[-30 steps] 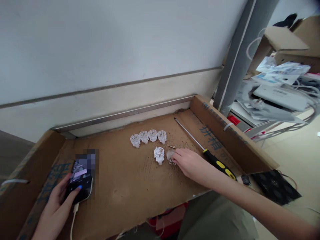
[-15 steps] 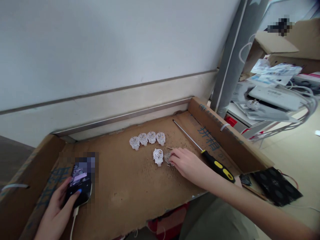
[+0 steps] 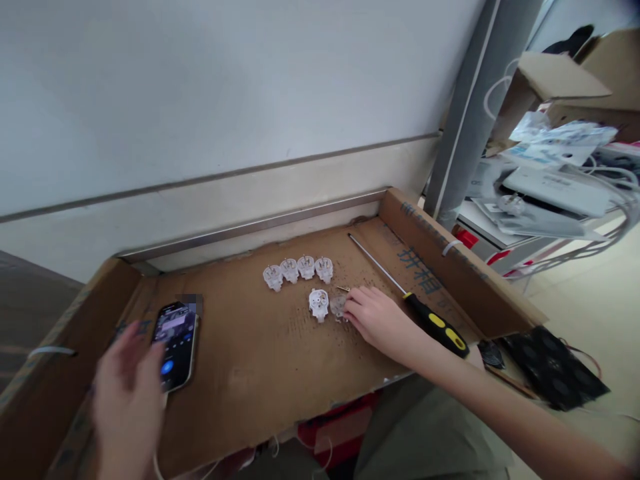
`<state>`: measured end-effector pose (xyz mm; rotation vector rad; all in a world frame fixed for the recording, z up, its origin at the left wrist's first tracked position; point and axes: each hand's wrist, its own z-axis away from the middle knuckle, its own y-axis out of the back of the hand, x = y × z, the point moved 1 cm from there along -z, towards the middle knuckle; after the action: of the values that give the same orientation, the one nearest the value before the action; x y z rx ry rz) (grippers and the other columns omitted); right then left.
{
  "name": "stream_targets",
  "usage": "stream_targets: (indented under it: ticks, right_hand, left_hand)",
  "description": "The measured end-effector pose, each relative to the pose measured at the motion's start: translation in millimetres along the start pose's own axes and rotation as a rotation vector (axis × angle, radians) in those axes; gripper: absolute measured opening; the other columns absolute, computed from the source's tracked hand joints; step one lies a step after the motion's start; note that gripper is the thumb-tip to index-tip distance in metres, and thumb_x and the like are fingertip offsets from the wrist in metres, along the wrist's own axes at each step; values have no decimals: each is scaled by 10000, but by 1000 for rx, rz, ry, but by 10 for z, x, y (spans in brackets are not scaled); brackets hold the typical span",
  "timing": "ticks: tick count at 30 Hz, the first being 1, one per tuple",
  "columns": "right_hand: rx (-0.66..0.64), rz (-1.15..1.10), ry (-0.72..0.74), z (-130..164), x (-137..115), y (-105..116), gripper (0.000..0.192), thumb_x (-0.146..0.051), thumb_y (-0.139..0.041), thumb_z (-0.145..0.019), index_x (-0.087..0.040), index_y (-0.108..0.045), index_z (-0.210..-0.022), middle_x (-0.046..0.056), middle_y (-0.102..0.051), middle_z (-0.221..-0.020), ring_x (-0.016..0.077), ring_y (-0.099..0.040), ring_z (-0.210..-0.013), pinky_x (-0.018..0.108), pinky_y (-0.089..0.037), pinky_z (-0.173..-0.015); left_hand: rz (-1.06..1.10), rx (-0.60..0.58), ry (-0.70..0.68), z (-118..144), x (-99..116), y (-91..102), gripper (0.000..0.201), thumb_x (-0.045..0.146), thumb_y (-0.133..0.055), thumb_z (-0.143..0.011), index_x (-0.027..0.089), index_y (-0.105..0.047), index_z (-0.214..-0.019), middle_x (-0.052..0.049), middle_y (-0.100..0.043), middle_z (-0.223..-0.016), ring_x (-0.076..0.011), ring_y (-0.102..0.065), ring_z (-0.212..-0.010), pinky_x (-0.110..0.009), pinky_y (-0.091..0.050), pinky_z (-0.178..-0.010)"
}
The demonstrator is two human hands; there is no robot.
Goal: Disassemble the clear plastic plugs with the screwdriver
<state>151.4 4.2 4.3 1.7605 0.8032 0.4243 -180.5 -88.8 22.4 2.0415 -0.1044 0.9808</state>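
A phone point(image 3: 179, 340) with its screen lit lies on the cardboard at the left, a white cable running from its lower end. My left hand point(image 3: 127, 393), smeared by motion, is at the phone's left edge, thumb and fingers apart with nothing between them. My right hand point(image 3: 373, 320) has its fingertips closed at the edge of a small clear plastic piece point(image 3: 337, 306) on the cardboard. Just left of that piece lies a white plug part point(image 3: 319, 305). Behind it, several plug parts with upright metal pins point(image 3: 305, 267) form a row. A thin brass-coloured pin point(image 3: 343, 289) lies near my right fingers.
A long screwdriver point(image 3: 435, 323) with a black and yellow handle lies beyond my right forearm. The cardboard tray point(image 3: 250, 373) has raised side walls. Outside it, to the right, are a grey post point(image 3: 463, 113), bagged parts with cables point(image 3: 555, 190) and a black fan panel point(image 3: 555, 367).
My left hand has let go of the phone and drawn back left; the phone now rests on the cardboard. My right hand stays at the clear piece. The view has shifted slightly.
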Motion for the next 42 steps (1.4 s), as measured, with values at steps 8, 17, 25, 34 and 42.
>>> stream_targets:
  ticks: [8, 17, 25, 34, 42]
  right_hand:
    - [-15, -12, -34, -11, 12, 66, 79, -208, -557, -869, -148, -609, -866, 46, -565, -901, 180, -494, -867, 310, -355, -755]
    - [-7, -102, -60, 18, 62, 68, 120, -235, -529, -893, -165, -625, -874, 45, -569, -994, 167, -502, -973, 314, -368, -838]
    - [-38, -167, -106, 50, 86, 81, 181, -303, -517, -902, -193, -645, -968, 42, -567, -1015, 168, -503, -978, 324, -385, -857]
    - [-106, -190, -125, -59, 39, 112, 135, -256, -556, -865, -168, -652, -902, 55, -559, -964, 181, -510, -943, 347, -392, -852]
    - [-124, -243, -110, -59, 13, 69, 161, -216, -476, -913, -140, -618, -918, 57, -555, -936, 140, -530, -889, 270, -426, -794]
  left_hand:
    - [-166, -713, -721, 436, 1291, -1082, 247, 391, -602, -807, 262, -663, -1009, -17, -680, -993, -234, -561, -933, -403, -455, -814]
    - [-81, -656, -833, 385, 1251, -1210, 182, 363, -545, -858, 243, -680, -880, -26, -647, -979, -203, -516, -894, -356, -435, -797]
    - [34, -666, -776, 343, 1202, -1257, 144, 359, -583, -841, 239, -663, -844, -8, -666, -935, -190, -533, -887, -357, -427, -814]
    - [54, -704, -806, 315, 1140, -1236, 155, 344, -622, -806, 261, -665, -930, 10, -665, -1065, -196, -526, -972, -377, -404, -886]
    - [24, -715, -801, 293, 1129, -1275, 180, 413, -631, -795, 276, -684, -899, 4, -653, -1102, -212, -517, -1024, -400, -397, -919]
